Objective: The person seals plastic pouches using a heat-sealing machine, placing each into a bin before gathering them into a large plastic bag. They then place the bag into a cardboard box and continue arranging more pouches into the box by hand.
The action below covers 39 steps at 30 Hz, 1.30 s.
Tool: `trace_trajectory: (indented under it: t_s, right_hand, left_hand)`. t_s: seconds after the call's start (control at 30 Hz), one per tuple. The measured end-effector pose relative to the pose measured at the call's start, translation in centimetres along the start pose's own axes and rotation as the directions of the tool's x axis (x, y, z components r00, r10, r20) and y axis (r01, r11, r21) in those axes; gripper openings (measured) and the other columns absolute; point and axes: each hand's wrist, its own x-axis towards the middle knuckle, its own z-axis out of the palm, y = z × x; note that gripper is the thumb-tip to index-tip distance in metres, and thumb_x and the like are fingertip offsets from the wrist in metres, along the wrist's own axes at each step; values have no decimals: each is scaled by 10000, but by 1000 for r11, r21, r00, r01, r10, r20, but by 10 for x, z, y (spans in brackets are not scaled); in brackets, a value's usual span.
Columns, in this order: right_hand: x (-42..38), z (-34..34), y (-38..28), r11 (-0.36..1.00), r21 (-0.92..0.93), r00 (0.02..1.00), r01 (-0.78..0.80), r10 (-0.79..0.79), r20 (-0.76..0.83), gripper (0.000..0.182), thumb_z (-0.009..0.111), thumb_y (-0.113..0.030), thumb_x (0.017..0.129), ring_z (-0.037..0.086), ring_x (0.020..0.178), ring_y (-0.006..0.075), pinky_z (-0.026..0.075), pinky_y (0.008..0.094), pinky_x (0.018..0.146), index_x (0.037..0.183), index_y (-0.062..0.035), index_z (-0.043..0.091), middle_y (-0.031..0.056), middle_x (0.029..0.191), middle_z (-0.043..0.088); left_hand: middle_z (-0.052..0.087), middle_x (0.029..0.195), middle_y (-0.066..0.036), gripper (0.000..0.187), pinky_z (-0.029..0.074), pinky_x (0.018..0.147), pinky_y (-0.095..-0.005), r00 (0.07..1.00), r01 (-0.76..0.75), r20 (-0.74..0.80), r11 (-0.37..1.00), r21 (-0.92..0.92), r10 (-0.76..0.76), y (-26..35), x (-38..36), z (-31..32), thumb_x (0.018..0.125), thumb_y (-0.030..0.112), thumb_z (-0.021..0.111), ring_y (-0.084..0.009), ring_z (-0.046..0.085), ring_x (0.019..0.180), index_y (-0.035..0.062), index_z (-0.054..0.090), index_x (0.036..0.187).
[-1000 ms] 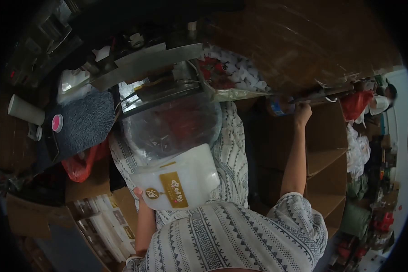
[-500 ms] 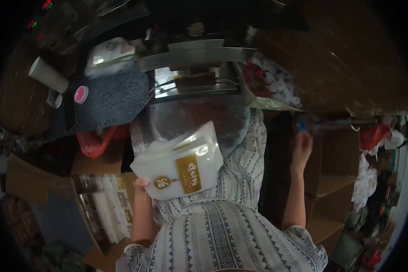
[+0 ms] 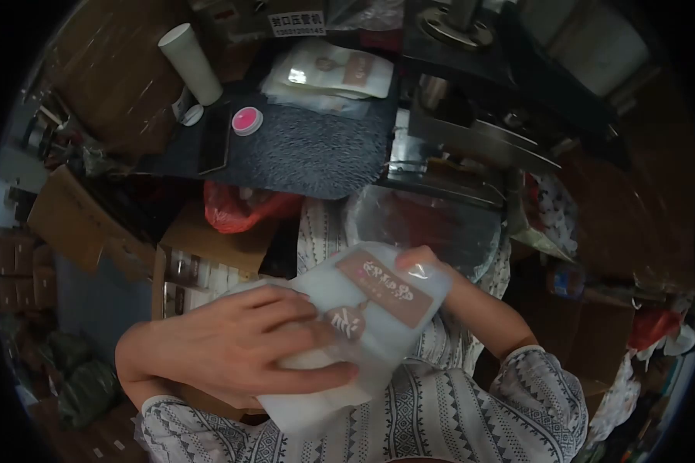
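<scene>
In front of my torso is a small stack of whitish plastic pouches [image 3: 386, 339] with brownish printed panels and white lettering, held tilted between both hands. My left hand [image 3: 239, 339] lies across the left side of the stack, fingers bent over its face. At the upper right corner, my right hand [image 3: 423, 264] grips the pouches with the thumb on top; its other fingers are hidden behind them. Below the machine's edge, a clear plastic sheet or bag [image 3: 425, 220] covers my lap.
More pouches [image 3: 340, 69] lie on a dark textured mat [image 3: 309, 154], near a pink-centred round tin [image 3: 247, 121] and a white cup [image 3: 189, 65]. A metal machine [image 3: 471, 131] stands ahead. A red bag [image 3: 243, 208] hangs above an open cardboard box [image 3: 185, 231]. A blue-labelled bottle [image 3: 565, 279] is at right.
My right hand has come in from the far right to the pouches' corner. My left hand has shifted from their lower edge onto their face. The view has turned left.
</scene>
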Motion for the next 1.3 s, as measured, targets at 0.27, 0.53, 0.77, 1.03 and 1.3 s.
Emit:
trace_trajectory:
  t_s: [0.27, 0.53, 0.77, 1.03, 1.3]
  right_hand:
    - [48, 15, -44, 841, -457, 885, 291, -417, -204, 592, 606, -115, 748, 630, 966, 267, 522, 371, 850, 1290, 33, 423, 184, 1118, 585]
    - [98, 59, -103, 106, -960, 553, 258, -831, 57, 772, 656, -59, 730, 496, 1129, 226, 406, 341, 951, 1388, -40, 253, 157, 1226, 478]
    - [130, 36, -133, -282, -958, 314, 55, -906, 285, 645, 629, -44, 700, 509, 1068, 230, 412, 323, 911, 1273, -18, 333, 144, 1181, 483]
    - [152, 31, -163, -311, -941, 47, 133, -946, 320, 682, 530, -57, 707, 510, 1049, 253, 411, 339, 912, 1346, 7, 300, 180, 1197, 484]
    - [158, 12, -182, -336, -930, 11, -150, -941, 339, 757, 547, -117, 731, 424, 1184, 374, 302, 399, 1037, 1374, 76, 196, 279, 1290, 409]
  left_hand:
    - [369, 1400, -212, 646, 330, 1041, -456, 442, 455, -732, 833, -316, -519, -59, -56, 30, 801, 256, 660, -328, 368, 1300, 49, 400, 1356]
    - [344, 1374, -175, 875, 342, 1032, -362, 410, 336, -269, 419, -843, -871, -188, -59, 32, 705, 174, 749, -258, 386, 1255, -36, 239, 1385]
    - [386, 1311, -184, 982, 333, 1040, -373, 422, 342, -587, 720, -603, -691, -275, -30, 66, 612, 205, 788, -291, 403, 1238, -9, 216, 1380]
    - [431, 1277, -209, 971, 326, 1040, -392, 550, 474, -440, 699, -536, -710, -305, -34, 50, 615, 304, 766, -353, 402, 1234, 14, 235, 1375]
    - [361, 1364, -258, 1022, 159, 1085, -519, 504, 647, -425, 654, -392, -752, -308, -25, 43, 603, 420, 737, -399, 294, 1319, 78, 225, 1418]
